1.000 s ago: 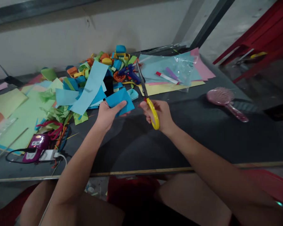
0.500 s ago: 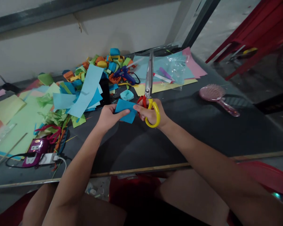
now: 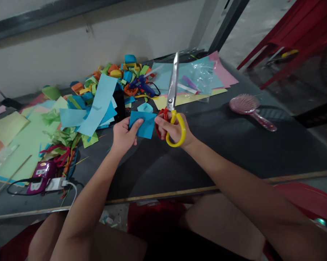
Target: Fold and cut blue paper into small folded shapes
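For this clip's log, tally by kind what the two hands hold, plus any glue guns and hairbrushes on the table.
Blue paper square, in the left hand: 1 (layers not clear)
Yellow-and-red-handled scissors, in the right hand: 1
Blue glue gun: 1
Pink hairbrush: 1
Total: 4

Paper-craft work area — home or workshop, cannot tell. Dark table (image 3: 220,159) beneath the right hand (image 3: 176,130), which grips scissors (image 3: 173,83); beyond that grip, a glue gun (image 3: 144,86) and a heap of folded paper pieces (image 3: 116,73); coloured sheets (image 3: 41,127) well left; red plastic chair (image 3: 304,29) far right.
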{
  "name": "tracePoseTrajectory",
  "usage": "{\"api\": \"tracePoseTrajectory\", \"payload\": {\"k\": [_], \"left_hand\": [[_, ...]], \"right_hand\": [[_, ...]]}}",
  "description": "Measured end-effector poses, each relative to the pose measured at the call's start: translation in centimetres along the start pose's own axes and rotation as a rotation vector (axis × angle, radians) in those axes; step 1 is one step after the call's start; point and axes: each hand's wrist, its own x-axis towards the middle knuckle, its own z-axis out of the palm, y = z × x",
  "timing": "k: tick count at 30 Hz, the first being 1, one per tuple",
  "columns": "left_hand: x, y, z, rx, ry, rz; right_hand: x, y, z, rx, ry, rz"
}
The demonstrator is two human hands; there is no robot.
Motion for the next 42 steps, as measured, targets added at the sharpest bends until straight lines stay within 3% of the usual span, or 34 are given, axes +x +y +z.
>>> {"api": "tracePoseTrajectory", "payload": {"k": [3, 10, 13, 19, 23, 27, 31, 37, 42], "left_hand": [[-0.2, 0.1, 0.4, -0.007, 0.075, 0.014], [-0.9, 0.5, 1.1, -0.011, 0.143, 0.015], [-1.1, 0.3, 1.1, -0.005, 0.078, 0.005], [0.1, -0.4, 0.4, -0.242, -0.116, -0.097], [0.6, -0.2, -0.1, -0.097, -0.205, -0.053], [0.4, -0.2, 0.0, 0.136, -0.136, 0.042], [0.2, -0.3, 0.3, 0.262, 0.022, 0.15], [-0.1, -0.8, 1.0, 0.305, 0.18, 0.196], [-0.3, -1.0, 1.0, 0.296, 0.232, 0.207]], "right_hand": [[-0.2, 0.1, 0.3, -0.075, -0.051, 0.025], [-0.2, 0.7, 0.7, -0.016, 0.014, 0.027], [-0.1, 0.5, 0.4, 0.002, 0.005, 0.027], [0.2, 0.1, -0.4, -0.101, -0.036, 0.028], [0.4, 0.5, -0.6, -0.143, -0.149, 0.051], [0.6, 1.1, -0.5, -0.119, -0.144, 0.09], [0.6, 1.2, -0.4, -0.152, -0.116, 0.139], [0.5, 0.8, 0.1, -0.191, -0.007, 0.188], [0.5, 0.2, 0.3, -0.114, -0.052, 0.205]]}}
